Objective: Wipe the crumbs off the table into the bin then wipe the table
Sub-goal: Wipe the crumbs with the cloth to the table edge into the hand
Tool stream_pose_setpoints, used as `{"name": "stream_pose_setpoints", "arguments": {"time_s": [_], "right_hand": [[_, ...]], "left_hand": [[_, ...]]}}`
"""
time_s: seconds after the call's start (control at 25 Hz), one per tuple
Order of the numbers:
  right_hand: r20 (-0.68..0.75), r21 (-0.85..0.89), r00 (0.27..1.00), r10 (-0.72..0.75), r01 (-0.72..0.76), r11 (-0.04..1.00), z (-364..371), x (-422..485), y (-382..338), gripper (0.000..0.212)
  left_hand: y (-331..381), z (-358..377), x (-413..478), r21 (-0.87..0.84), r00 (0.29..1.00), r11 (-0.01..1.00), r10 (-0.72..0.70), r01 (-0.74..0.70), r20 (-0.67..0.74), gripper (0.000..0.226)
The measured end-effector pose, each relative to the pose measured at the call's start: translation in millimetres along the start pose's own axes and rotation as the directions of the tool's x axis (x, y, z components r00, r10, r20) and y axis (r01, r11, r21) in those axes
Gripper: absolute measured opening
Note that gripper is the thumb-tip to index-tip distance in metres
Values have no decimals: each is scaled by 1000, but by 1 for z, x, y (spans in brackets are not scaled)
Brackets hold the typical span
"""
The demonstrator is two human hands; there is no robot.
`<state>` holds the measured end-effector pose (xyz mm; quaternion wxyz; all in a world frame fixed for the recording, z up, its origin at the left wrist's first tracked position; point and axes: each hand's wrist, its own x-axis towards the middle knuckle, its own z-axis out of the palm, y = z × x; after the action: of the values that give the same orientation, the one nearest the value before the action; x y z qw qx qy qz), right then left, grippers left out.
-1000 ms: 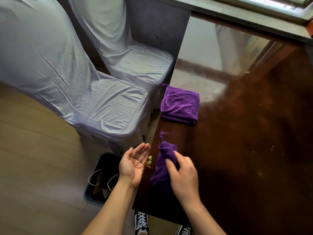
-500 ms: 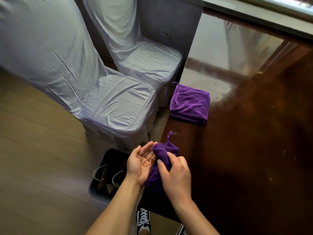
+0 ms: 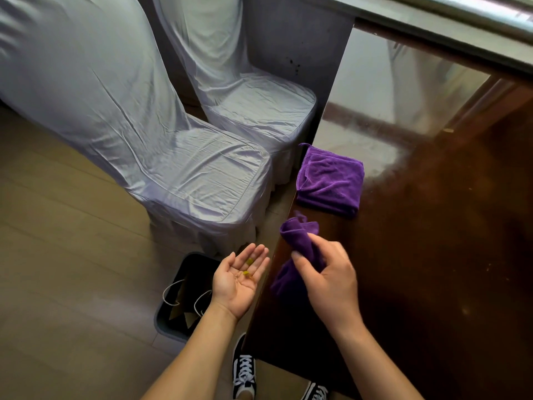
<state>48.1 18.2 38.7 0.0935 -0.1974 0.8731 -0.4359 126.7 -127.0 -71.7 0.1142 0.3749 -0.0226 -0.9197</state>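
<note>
My left hand is cupped palm-up just off the left edge of the dark wooden table, with a few small yellow-green crumbs lying on the palm and fingers. My right hand grips a bunched purple cloth over the table edge, beside the left hand. A dark bin with a bag inside stands on the floor below and left of my left hand. More tiny crumbs dot the table at the right.
A second purple cloth lies folded at the table's left edge, farther away. Two chairs in pale covers stand left of the table, close to the bin. My sneakers show below.
The cloth was pressed into my left palm half a second ago; now the right hand has pulled it back right, and the crumbs lie exposed on the open palm.
</note>
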Motion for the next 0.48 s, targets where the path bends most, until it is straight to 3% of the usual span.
{"name": "stream_pose_setpoints", "arguments": {"time_s": [0.24, 0.48], "right_hand": [[14, -189, 998, 56, -52, 981, -15, 5, 4, 37], [100, -209, 994, 33, -12, 978, 12, -1, -6, 43]], "left_hand": [[20, -24, -14, -53, 999, 997, 52, -52, -4, 42], [62, -63, -36, -82, 980, 978, 185, -191, -74, 43]]}}
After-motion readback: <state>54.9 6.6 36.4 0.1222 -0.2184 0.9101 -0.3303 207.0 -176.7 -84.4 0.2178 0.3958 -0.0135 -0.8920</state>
